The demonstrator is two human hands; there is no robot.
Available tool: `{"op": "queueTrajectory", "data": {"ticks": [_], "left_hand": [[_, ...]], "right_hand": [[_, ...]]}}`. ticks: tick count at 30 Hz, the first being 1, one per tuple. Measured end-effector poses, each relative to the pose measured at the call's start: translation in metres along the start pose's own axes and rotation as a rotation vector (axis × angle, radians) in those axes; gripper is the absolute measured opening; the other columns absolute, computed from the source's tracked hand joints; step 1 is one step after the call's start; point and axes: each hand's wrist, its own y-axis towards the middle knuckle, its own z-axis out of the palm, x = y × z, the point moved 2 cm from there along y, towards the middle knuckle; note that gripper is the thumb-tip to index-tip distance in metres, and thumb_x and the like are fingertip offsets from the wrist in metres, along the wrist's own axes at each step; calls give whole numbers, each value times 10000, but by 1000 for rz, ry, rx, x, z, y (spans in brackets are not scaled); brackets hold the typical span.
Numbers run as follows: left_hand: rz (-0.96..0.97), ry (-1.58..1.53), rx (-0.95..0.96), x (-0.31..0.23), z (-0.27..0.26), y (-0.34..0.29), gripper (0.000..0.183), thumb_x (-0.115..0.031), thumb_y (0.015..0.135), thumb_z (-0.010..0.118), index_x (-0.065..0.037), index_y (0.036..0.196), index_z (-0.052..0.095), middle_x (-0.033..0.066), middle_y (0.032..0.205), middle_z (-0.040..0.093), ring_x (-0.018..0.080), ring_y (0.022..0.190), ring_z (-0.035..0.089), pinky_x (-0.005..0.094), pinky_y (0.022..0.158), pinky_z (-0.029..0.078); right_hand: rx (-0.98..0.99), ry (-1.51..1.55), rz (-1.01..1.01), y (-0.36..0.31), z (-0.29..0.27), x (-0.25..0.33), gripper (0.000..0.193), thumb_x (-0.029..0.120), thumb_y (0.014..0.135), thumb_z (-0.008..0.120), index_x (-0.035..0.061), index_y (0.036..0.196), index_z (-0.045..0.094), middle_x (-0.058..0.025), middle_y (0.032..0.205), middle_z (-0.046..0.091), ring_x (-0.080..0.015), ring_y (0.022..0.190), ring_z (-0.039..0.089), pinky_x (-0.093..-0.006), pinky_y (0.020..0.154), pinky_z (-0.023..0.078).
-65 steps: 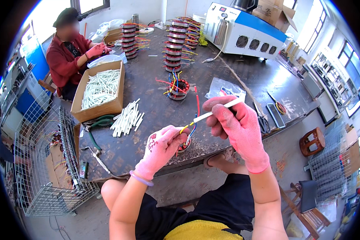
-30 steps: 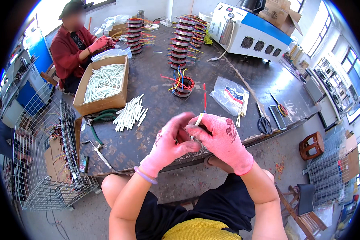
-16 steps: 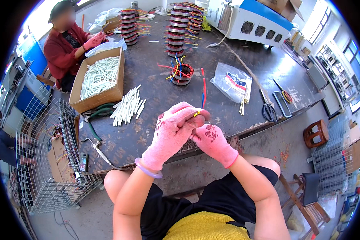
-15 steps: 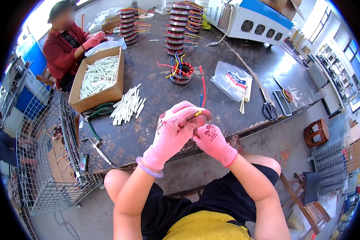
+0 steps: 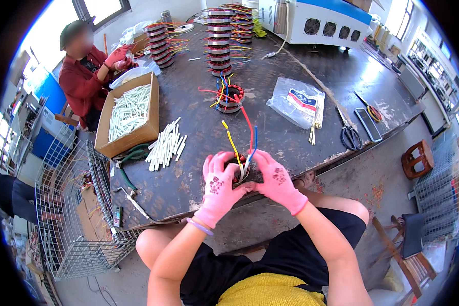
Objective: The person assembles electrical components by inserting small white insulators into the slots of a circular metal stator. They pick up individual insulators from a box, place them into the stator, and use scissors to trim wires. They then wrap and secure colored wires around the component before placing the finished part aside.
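Observation:
In pink gloves, my left hand (image 5: 218,186) and my right hand (image 5: 279,184) are closed round opposite sides of a stator (image 5: 236,176) at the near table edge. Most of its ring is hidden by the fingers. Yellow (image 5: 231,140), red (image 5: 250,126) and blue (image 5: 255,138) lead wires stand up from it, with white sleeving (image 5: 247,166) at the base of some. Beyond it, a second stator (image 5: 233,105) with coloured wires lies on the table. A loose pile of white sleeving pieces (image 5: 166,147) is to the left of my hands.
A cardboard box (image 5: 130,144) of white tubes stands at the left, near a co-worker (image 5: 84,76). Stacked stators (image 5: 219,48) rise at the back. A plastic bag (image 5: 290,104), scissors (image 5: 350,137) and a phone (image 5: 367,125) lie right; a torch-like tool (image 5: 133,201) lies left.
My hands have moved apart from their close pinch, and now sit either side of the stator. The yellow wire now stands upright. The view has shifted slightly.

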Motion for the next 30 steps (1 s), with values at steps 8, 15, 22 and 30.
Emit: {"op": "queueTrajectory", "data": {"ticks": [8, 15, 22, 30], "left_hand": [[-380, -709, -4, 23, 19, -17, 96, -16, 851, 662, -40, 944, 670, 121, 1483, 448, 257, 1325, 472, 385, 1016, 457], [-351, -266, 232, 41, 11, 11, 158, -76, 849, 666, -33, 1002, 662, 155, 1374, 522, 322, 1100, 604, 398, 917, 507], [-220, 238, 325, 29, 13, 28, 181, -109, 846, 632, -86, 1015, 694, 84, 1172, 576, 308, 1053, 598, 413, 867, 519], [-678, -827, 117, 54, 16, 12, 460, -49, 897, 673, 55, 1322, 531, 123, 1268, 621, 170, 1114, 616, 310, 957, 501]], "right_hand": [[31, -14, -127, 16, 14, -9, 698, 329, 650, 855, 140, 1272, 598, -66, 1344, 567, -325, 1125, 589, -423, 943, 495], [23, -50, -191, 15, 19, -19, 652, 392, 693, 820, 142, 1237, 562, -44, 1359, 544, -313, 1065, 587, -453, 894, 505], [17, -13, -196, 16, 21, -18, 577, 370, 696, 816, 145, 1180, 598, -27, 1315, 563, -272, 1080, 590, -429, 891, 497], [50, 39, -230, 23, 11, -21, 539, 333, 684, 822, 140, 1140, 608, -28, 1305, 582, -276, 1092, 601, -424, 894, 500]]}}
